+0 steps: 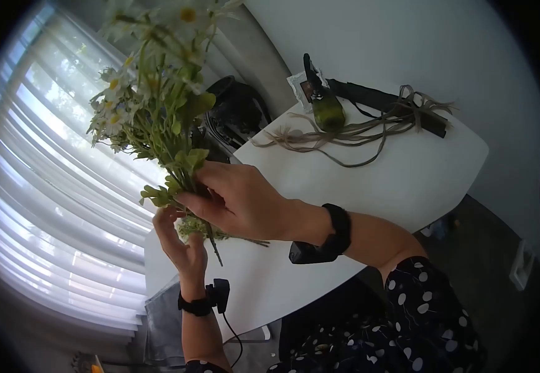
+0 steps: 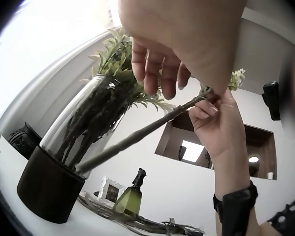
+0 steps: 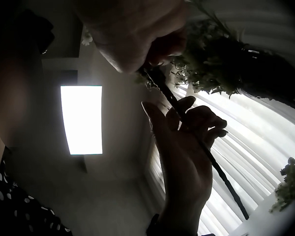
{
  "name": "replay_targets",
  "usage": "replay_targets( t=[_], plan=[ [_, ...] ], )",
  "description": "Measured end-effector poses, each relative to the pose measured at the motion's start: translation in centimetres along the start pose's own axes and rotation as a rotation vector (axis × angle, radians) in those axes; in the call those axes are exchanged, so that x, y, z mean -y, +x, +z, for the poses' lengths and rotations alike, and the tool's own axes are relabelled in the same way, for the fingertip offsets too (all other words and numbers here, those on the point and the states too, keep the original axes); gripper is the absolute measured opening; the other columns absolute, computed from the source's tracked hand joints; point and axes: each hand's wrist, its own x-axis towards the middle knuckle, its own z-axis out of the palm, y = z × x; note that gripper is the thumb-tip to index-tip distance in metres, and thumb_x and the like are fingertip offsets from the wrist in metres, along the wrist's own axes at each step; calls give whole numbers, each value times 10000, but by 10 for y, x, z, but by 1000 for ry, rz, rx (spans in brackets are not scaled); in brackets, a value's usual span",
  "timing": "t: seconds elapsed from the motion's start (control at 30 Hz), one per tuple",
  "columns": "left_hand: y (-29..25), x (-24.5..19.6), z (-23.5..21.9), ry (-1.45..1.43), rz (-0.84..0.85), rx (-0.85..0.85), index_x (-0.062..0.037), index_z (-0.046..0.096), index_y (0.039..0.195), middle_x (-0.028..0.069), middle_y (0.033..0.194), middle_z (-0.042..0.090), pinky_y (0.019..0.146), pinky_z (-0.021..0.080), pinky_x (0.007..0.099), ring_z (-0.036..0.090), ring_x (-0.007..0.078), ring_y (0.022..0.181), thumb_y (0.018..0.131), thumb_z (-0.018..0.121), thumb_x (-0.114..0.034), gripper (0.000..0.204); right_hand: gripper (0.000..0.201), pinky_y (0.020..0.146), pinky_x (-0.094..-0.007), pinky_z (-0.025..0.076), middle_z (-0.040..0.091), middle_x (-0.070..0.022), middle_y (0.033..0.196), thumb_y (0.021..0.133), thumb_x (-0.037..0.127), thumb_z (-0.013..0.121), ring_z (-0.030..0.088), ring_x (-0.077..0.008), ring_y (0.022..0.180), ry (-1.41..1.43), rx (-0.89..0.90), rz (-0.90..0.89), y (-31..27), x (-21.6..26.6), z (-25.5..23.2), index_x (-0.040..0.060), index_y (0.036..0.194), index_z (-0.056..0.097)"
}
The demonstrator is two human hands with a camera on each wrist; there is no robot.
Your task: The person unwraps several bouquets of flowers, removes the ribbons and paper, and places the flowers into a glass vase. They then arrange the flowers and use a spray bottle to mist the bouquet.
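My right hand (image 1: 245, 199) pinches the stem of a sprig of white daisies (image 1: 117, 99) with green leaves. Its dark stem (image 2: 132, 142) slants down past the fingers, with the bare end below. Close beside that stem is my left hand (image 1: 183, 245), thumb apart and fingers loosely bent, not closed round it; the right wrist view shows the left hand (image 3: 184, 157) behind the stem (image 3: 216, 164). In the left wrist view a clear glass vase (image 2: 56, 128) with a dark base (image 2: 49, 189) holds several stems and greenery (image 2: 115, 64).
On the white table (image 1: 419, 180) stand a green spray bottle (image 1: 329, 112) and a small white picture frame (image 1: 296, 87). Tan strands (image 1: 369, 155) lie by a long dark object (image 1: 363, 96). More greenery (image 1: 192, 225) lies below the hands. A black urn (image 1: 236, 102) stands behind, blinds (image 1: 65, 186) at left.
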Motion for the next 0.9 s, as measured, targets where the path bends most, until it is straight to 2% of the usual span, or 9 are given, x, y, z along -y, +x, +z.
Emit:
replay_targets(
  t=[0.03,0.1,0.17,0.2,0.27,0.47,0.57,0.6,0.9],
  plan=[
    [8,15,3,34,-50,-69,27,364,1286,149,1176,462,869,430,360,491,250,1069,817,637,-151,571,227,482,-309,414,560,-97,669,876,208,621,551,-194,520,-8,-32,-2,2,-1,-3,-8,866,552],
    [24,46,9,-38,-354,-74,10,224,1366,153,1283,379,954,386,372,401,270,1200,833,637,-196,705,230,484,-315,414,551,-106,649,888,208,603,545,-218,515,35,-63,1,5,-5,-2,-14,847,557],
    [27,98,28,-51,-345,-81,3,191,1381,147,1276,409,964,383,362,421,262,1193,837,642,-186,732,215,484,-337,423,556,-117,643,895,198,586,553,-255,519,-91,-40,-44,6,-8,-4,-11,861,551],
    [31,108,35,-68,-331,-88,-4,158,1396,142,1269,439,973,379,351,442,254,1187,841,647,-175,759,215,484,-337,423,556,-117,643,895,198,586,553,-255,519,-92,-39,-42,6,-9,-3,-11,861,551],
    [37,116,41,-124,-323,-75,-6,198,1376,134,1254,454,966,387,349,452,245,1173,856,627,-192,700,209,496,-366,437,569,-129,662,894,201,580,567,-292,547,-73,-51,-26,5,-10,1,0,857,538],
    [54,105,62,-454,-282,9,-17,437,1257,91,1168,545,923,434,337,515,192,1093,945,504,-294,423,223,508,-382,449,582,-142,667,887,226,589,580,-306,565,-124,-7,44,7,-14,-5,14,847,531],
    [40,101,62,-482,-308,34,-16,426,1266,91,1169,547,923,433,333,520,190,1087,932,521,-272,432,232,508,-383,451,584,-142,657,890,235,583,582,-310,564,-93,-12,79,10,-12,-8,13,843,530],
    [45,108,60,-492,-321,45,-15,420,1271,91,1170,549,923,432,331,523,189,1084,925,529,-261,438,231,547,-418,489,594,-163,624,892,246,558,601,-353,565,-85,0,72,10,-11,-8,19,866,523],
    [72,146,54,-538,-468,101,-10,369,1311,91,1176,560,922,427,314,547,177,1059,867,605,-163,526,240,543,-414,488,596,-153,616,897,250,546,602,-336,554,-109,37,110,11,-16,-13,17,850,515]
  ],
)
